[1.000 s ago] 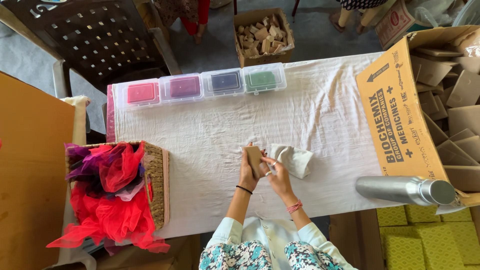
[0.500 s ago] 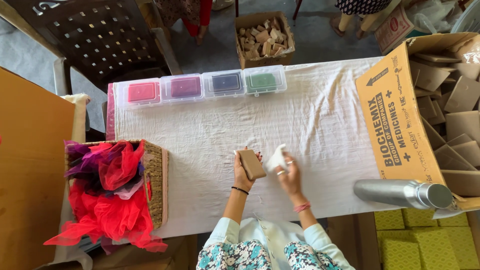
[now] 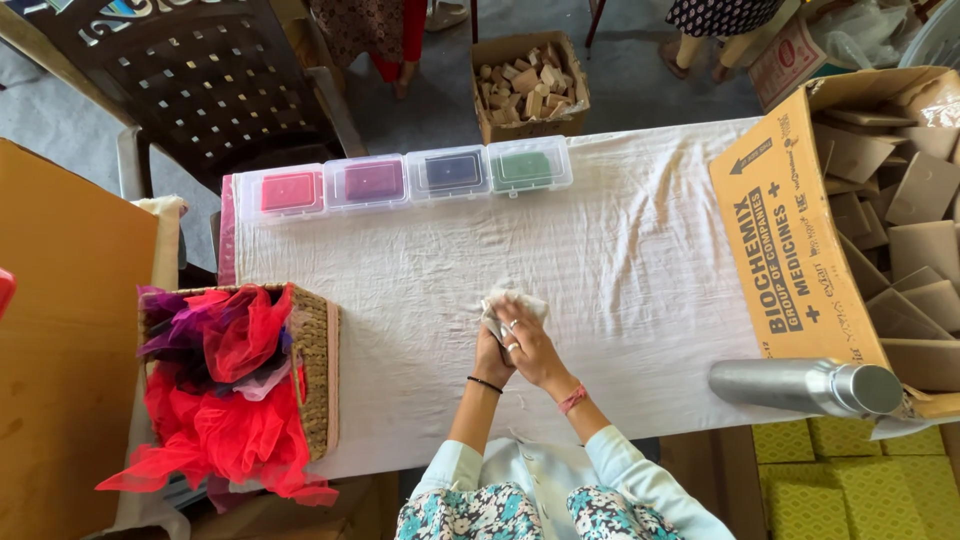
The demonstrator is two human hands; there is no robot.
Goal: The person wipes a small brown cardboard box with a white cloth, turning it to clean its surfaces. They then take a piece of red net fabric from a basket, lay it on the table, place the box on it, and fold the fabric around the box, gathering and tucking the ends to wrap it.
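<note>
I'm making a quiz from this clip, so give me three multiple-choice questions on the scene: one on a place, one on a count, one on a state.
1. Where is the woven basket of red and purple net fabric?
A. table's left edge
B. table's right edge
C. on the chair

2. How many clear plastic boxes with coloured insides stand in the row?
A. two
B. four
C. six

3. The shiny metal bottle is:
A. upright
B. lying on its side
C. held

Answers: 1 A, it sits left of both hands. 2 B, pink, magenta, dark blue, green. 3 B, it lies along the white tablecloth.

head view, steeply down, mid-distance
</note>
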